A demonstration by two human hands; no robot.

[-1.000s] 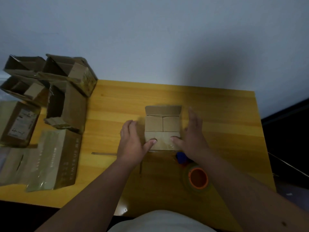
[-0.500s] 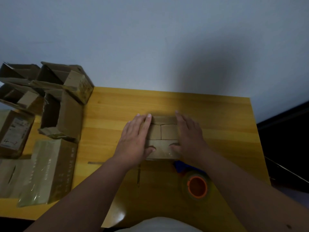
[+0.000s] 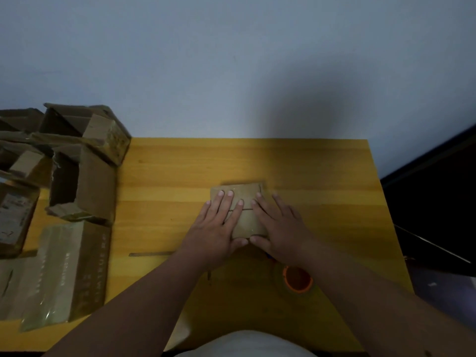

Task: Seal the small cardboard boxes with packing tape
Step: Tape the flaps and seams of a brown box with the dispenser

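small cardboard box (image 3: 244,202) mid yellow table (image 3: 180,176), flaps down | left hand (image 3: 217,228) flat on box, fingers straight | right hand (image 3: 279,228) likewise, pressing | tape roll (image 3: 296,280) near box, person's side | open cartons (image 3: 85,176) well left of box

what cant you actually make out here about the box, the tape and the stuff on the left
- Small box, head view: the left hand and right hand lie flat over the flaps, hiding most of the seam; tape on it cannot be confirmed.
- Tape roll: the right forearm covers part of it; its loose end is unseen.
- Pile of boxes: cut by the left edge; labels too dim and small to read.
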